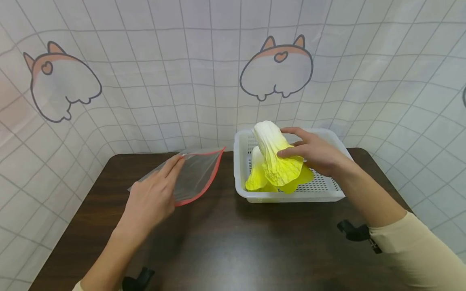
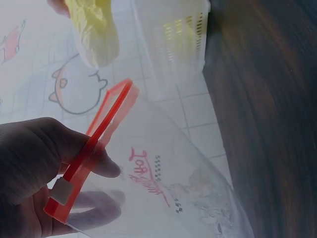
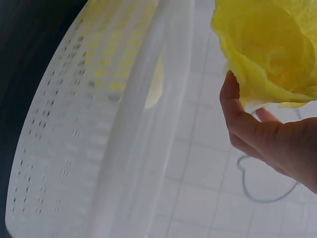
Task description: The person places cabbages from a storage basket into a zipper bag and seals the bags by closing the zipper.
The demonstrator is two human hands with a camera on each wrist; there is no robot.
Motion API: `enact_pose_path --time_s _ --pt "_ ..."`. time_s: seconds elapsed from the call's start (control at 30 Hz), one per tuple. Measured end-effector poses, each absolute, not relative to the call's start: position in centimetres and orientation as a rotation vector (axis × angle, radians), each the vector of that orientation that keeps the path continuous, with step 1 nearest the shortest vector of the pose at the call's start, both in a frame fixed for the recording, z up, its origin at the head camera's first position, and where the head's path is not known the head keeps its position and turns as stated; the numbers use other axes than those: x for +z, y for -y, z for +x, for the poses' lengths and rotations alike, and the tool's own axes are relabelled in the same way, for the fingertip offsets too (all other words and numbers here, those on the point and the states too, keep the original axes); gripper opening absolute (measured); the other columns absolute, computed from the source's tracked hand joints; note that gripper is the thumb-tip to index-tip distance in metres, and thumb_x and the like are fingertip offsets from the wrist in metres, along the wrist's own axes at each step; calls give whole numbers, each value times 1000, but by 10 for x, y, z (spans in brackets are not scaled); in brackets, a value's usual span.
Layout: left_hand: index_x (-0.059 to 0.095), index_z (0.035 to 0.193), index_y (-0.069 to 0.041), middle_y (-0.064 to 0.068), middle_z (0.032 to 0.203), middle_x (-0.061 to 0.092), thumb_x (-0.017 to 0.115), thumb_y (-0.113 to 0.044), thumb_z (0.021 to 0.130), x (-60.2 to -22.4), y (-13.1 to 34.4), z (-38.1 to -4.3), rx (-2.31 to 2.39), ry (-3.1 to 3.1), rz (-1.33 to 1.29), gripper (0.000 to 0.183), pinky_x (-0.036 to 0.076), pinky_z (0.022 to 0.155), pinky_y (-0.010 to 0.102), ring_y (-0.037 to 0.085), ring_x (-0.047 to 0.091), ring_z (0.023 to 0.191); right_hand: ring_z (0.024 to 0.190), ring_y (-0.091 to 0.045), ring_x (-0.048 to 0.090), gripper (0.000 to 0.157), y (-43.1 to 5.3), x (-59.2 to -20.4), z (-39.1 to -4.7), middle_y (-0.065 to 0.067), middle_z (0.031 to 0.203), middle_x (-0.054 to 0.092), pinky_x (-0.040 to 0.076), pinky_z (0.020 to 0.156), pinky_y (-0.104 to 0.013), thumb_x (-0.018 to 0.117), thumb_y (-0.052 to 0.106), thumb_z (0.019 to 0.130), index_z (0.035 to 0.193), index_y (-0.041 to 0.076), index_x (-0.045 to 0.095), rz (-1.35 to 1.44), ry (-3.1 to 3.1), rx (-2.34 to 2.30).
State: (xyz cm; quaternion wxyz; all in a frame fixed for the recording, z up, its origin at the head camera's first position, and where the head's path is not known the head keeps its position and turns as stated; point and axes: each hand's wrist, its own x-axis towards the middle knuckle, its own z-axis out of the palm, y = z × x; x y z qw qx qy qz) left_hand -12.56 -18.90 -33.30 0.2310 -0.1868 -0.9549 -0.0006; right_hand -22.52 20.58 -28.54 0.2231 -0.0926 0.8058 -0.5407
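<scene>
My left hand [image 1: 151,200] grips a clear plastic zip bag [image 1: 194,173] by its red-edged top, and the bag's mouth gapes toward the right. In the left wrist view the thumb lies over the red zip strip [image 2: 101,131], beside a white slider [image 2: 61,191]. Red lettering shows on the bag's side. My right hand [image 1: 318,151] holds a yellow-and-white napa cabbage leaf [image 1: 274,147], thumb on its near side, raised over a white basket [image 1: 287,198]. More cabbage leaves [image 1: 256,174] lie in the basket under the raised one, partly hidden by it.
The basket has perforated sides and stands at the back right of a dark brown table [image 1: 233,250]. A white grid-patterned curtain [image 1: 164,105] with cartoon animal prints hangs right behind the table. Black straps [image 1: 354,231] show near both wrists.
</scene>
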Motion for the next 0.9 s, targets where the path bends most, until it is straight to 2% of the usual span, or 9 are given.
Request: enact_pose_path --time_s 0.27,0.5,0.9 --pt "48 154 -8 1 155 51 59 12 71 -330 187 -126 -31 2616 -519 86 29 40 33 29 66 83 103 -34 67 82 -177 -278 -212 -22 142 54 58 88 -38 72 21 93 162 27 30 -340 -2175 -1502" --pt "45 156 -9 0 157 48 61 11 71 -328 185 -128 -60 2642 -511 89 28 40 31 26 62 76 103 -36 69 79 -155 -282 -203 -23 138 56 60 88 -42 73 19 91 160 25 36 -416 -2076 -1534" --pt "40 160 -10 2 162 43 64 10 70 -325 182 -131 -120 2732 -497 95 31 41 33 29 68 87 96 -34 74 72 -130 -287 -189 -22 131 63 62 83 -41 75 20 91 156 19 44 -519 -1994 -1471"
